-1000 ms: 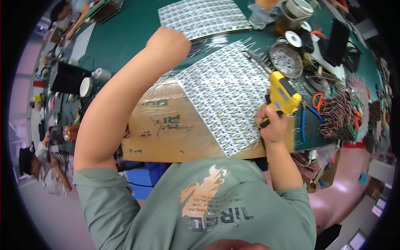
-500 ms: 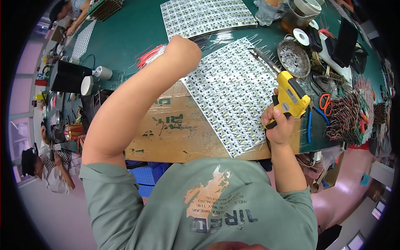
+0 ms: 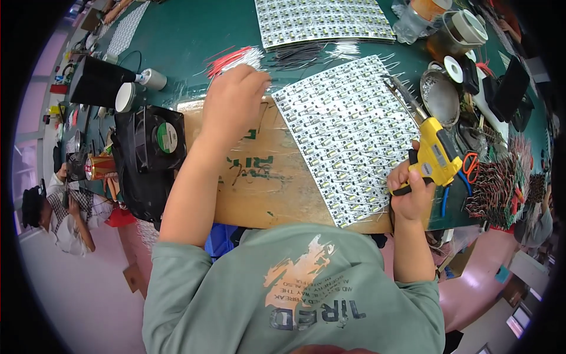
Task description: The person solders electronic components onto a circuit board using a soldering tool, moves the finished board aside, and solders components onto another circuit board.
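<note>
In front of me lies a white circuit board panel (image 3: 348, 141) with rows of small yellow and black parts and short white wires at its far edge. My right hand (image 3: 411, 192) is closed around the handle of a yellow soldering gun (image 3: 439, 154). The gun's metal nose points away to the panel's far right corner. Just left of the panel, my left hand (image 3: 233, 106) hovers with bent fingers drawn together; whatever is between the fingertips is hidden. Beyond that hand lie red and white wires (image 3: 236, 59), and black wires (image 3: 298, 56) are to their right.
A stack of similar panels (image 3: 324, 23) sits at the far side. Right of the gun are a round metal dish (image 3: 440, 97), orange-handled scissors (image 3: 470, 165) and a heap of wires (image 3: 492, 192). A black fan (image 3: 156, 138) stands left on the brown board (image 3: 265, 200). Other people work at left.
My left hand has drawn back and left, from the panel's far left corner to beside the red and white wires. The view has shifted; my right hand still grips the soldering gun.
</note>
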Available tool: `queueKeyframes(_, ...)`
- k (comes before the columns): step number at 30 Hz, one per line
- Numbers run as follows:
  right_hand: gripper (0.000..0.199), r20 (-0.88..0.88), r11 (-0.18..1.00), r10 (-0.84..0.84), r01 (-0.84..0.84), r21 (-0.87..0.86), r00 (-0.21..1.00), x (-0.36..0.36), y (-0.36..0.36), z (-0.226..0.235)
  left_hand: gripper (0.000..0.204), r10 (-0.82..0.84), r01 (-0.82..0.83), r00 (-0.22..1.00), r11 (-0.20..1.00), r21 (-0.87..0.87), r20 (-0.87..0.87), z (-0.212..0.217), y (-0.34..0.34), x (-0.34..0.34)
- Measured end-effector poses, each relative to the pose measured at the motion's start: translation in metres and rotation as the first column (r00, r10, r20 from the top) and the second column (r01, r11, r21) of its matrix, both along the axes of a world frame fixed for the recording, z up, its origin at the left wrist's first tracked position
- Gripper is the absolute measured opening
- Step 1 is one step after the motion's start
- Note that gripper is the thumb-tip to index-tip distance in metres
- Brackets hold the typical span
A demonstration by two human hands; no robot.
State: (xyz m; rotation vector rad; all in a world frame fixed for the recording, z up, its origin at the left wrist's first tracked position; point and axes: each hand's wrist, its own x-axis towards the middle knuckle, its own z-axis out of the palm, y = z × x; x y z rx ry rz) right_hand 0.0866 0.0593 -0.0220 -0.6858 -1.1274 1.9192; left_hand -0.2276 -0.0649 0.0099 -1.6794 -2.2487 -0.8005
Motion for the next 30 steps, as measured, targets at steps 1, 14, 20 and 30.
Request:
queueKeyframes(1,0.061,0.028,1.0,0.012,-0.012,0.011,1.0,0.001,-0.002,0.004,0.009,0.008,-0.008,1.0,1.0,-0.002,0.006,-0.004,-0.006,0.003)
queueKeyframes(14,0.074,0.1,0.912,0.403,-0.389,-0.132,0.91,-0.048,-0.04,0.045,0.013,-0.034,0.032,0.996,0.999,-0.02,-0.08,-0.044,-0.027,0.008)
queueKeyframes(20,0.05,0.225,0.905,0.424,-0.398,-0.153,0.878,-0.054,-0.049,0.017,0.013,-0.046,0.049,0.997,0.998,0.044,-0.067,-0.05,-0.026,0.008)
queueKeyframes(30,0.057,0.394,0.913,0.369,-0.407,0.012,0.842,-0.069,-0.057,0.01,0.014,-0.029,0.031,0.999,0.998,0.059,-0.032,-0.053,-0.025,0.002)
